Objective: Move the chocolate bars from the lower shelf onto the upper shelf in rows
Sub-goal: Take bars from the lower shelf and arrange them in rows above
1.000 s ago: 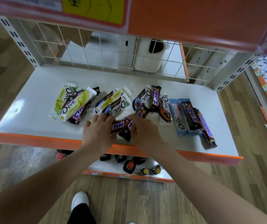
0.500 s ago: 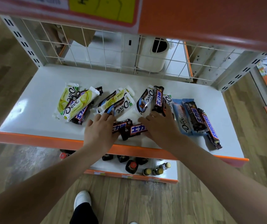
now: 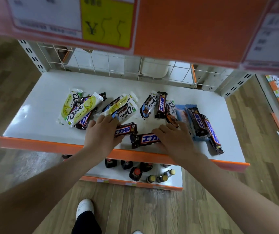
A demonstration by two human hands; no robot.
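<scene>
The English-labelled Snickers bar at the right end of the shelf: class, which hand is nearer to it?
Right. The right hand lies just left of that Snickers bar; the left hand is much farther left.

Price tags (image 3: 47, 16) blurred; bottles (image 3: 135, 173) half-hidden.

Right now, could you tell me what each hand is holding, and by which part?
Left hand lies on the left end of one Snickers bar; right hand covers the right end of another. A closed grip cannot be told.

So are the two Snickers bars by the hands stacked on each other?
No, the left bar and right bar lie flat side by side on the white shelf, ends nearly touching.
</scene>
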